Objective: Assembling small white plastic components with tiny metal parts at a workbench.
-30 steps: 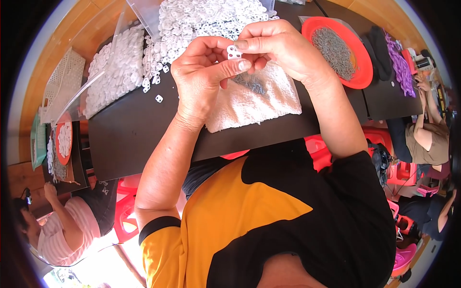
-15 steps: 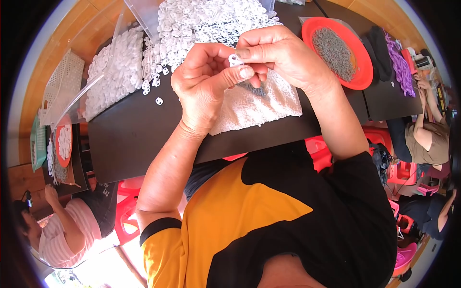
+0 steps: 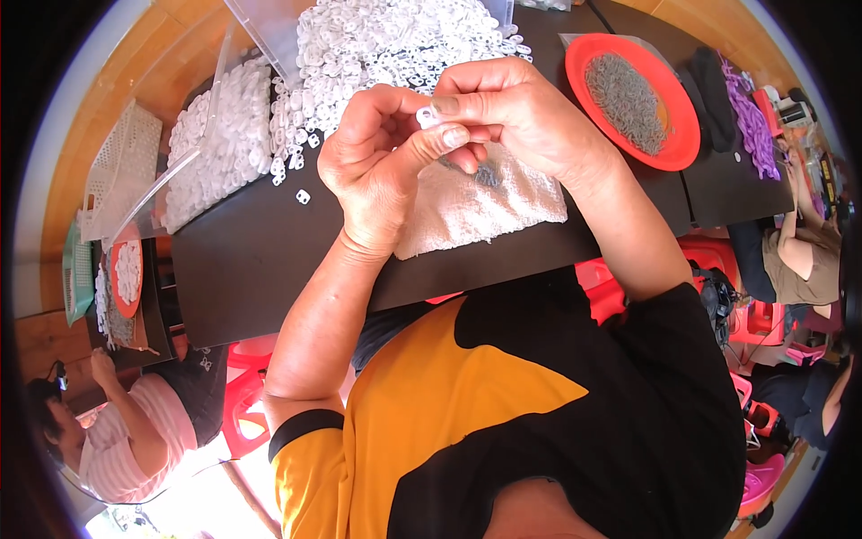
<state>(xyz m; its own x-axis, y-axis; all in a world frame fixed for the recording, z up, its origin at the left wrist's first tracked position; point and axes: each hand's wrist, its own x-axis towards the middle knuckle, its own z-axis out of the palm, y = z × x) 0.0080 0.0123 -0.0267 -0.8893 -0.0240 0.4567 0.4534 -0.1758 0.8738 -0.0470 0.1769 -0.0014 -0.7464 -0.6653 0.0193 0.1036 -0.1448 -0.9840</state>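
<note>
Between the fingertips of both hands is a small white plastic piece [image 3: 426, 116] with holes in it. My left hand [image 3: 382, 153] pinches it between thumb and curled fingers. From the other side, my right hand [image 3: 512, 108] grips the piece's upper right edge with thumb and forefinger; whether those fingers hold anything else is hidden. Beneath the hands lies a white cloth [image 3: 485, 216] with a little cluster of grey metal pins [image 3: 486, 176] on it. Just beyond is a big heap of the same white pieces [image 3: 377, 45], spilling from a clear plastic bin [image 3: 269, 40].
A red-orange bowl [image 3: 687, 148] of grey metal pins stands at the right. Left of the heap, more white pieces [image 3: 215, 148] lie packed together. One loose piece [image 3: 303, 197] rests on the dark table [image 3: 260, 278]. Other people sit at both sides, near red stools [image 3: 242, 404].
Both hands have shifted slightly left, and my right thumb now covers more of the white piece. Both hands still hold it.
</note>
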